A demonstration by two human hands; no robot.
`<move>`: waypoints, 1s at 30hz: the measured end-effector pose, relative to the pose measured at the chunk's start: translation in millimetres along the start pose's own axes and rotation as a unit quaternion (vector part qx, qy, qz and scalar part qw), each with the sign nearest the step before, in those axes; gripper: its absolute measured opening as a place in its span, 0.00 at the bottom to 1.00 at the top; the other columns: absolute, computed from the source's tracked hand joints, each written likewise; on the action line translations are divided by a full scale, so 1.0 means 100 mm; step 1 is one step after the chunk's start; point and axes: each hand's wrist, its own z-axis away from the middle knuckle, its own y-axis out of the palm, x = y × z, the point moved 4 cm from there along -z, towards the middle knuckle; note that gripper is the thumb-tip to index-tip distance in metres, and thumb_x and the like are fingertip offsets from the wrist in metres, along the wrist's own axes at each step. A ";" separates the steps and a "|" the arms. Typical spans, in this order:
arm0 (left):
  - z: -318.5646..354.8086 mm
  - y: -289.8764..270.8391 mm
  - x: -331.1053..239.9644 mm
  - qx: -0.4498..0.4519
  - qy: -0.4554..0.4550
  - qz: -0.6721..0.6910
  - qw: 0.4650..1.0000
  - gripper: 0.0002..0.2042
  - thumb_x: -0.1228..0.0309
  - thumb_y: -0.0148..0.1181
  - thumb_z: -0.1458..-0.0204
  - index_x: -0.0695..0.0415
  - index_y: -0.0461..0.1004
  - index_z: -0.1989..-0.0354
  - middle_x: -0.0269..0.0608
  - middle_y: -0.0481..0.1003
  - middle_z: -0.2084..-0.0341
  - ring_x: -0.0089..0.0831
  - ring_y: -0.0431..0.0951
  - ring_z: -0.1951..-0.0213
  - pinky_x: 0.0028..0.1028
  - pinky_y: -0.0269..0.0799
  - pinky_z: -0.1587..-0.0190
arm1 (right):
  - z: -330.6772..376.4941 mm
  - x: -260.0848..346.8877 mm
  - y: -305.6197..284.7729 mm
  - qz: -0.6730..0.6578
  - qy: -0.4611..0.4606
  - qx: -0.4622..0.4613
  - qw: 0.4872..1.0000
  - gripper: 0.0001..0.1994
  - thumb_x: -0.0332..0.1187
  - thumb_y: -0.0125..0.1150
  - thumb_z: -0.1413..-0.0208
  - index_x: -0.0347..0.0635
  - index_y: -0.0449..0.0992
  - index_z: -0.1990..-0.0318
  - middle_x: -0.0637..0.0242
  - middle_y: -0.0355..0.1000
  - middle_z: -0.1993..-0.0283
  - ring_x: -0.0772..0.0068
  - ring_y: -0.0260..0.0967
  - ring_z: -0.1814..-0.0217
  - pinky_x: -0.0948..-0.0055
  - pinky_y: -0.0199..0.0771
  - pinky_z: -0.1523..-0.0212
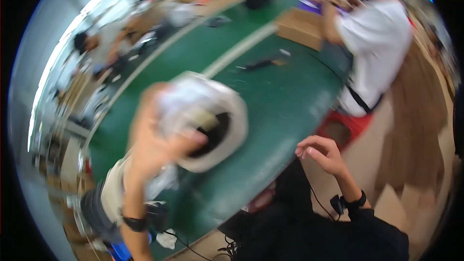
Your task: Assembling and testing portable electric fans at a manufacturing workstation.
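Note:
My left hand point(162, 137) is blurred by motion and grips a white, round-rimmed hollow object point(237, 121) above the green table point(280, 111). The thumb lies across its dark inside, where a small yellowish patch shows; the other fingers are at its far left side. Blur hides its exact kind. Off the table's near edge, my right hand point(326, 155) hangs in the air with nothing in it. Its fingers are loosely bent and the thumb stands apart. Beside my left forearm is a stack of cream and dark rounded pieces point(108, 198).
A co-worker in a white shirt point(377, 34) sits at the right by a cardboard box point(299, 26), on a red stool point(350, 130). A dark tool point(258, 64) lies on the table. Other people work along the far left side. A thin cable runs near each wrist.

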 end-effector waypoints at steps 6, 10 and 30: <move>-1.40 0.34 0.00 0.071 0.164 -0.071 0.981 0.27 0.56 0.63 0.41 0.60 0.72 0.38 0.45 0.78 0.49 0.39 0.77 0.47 0.34 0.72 0.43 | 2.08 0.40 -0.96 0.104 0.076 -0.474 0.871 0.23 0.36 0.47 0.27 0.39 0.70 0.79 0.64 0.76 0.74 0.79 0.66 0.74 0.75 0.67 0.71; -1.84 1.98 -0.84 0.241 0.231 0.056 0.941 0.25 0.57 0.60 0.39 0.59 0.72 0.39 0.47 0.77 0.50 0.40 0.76 0.47 0.36 0.71 0.43 | 4.04 0.29 -0.95 0.138 0.178 -0.715 0.661 0.19 0.36 0.53 0.32 0.33 0.77 0.74 0.66 0.76 0.76 0.79 0.71 0.75 0.76 0.71 0.73; 0.82 0.14 -0.56 0.219 0.082 0.449 0.862 0.06 0.68 0.59 0.40 0.57 0.72 0.66 0.40 0.75 0.74 0.35 0.76 0.67 0.37 0.72 0.68 | 6.36 -2.15 0.12 0.330 0.613 -0.339 0.633 0.24 0.36 0.65 0.48 0.37 0.76 0.43 0.39 0.76 0.46 0.40 0.73 0.41 0.50 0.72 0.42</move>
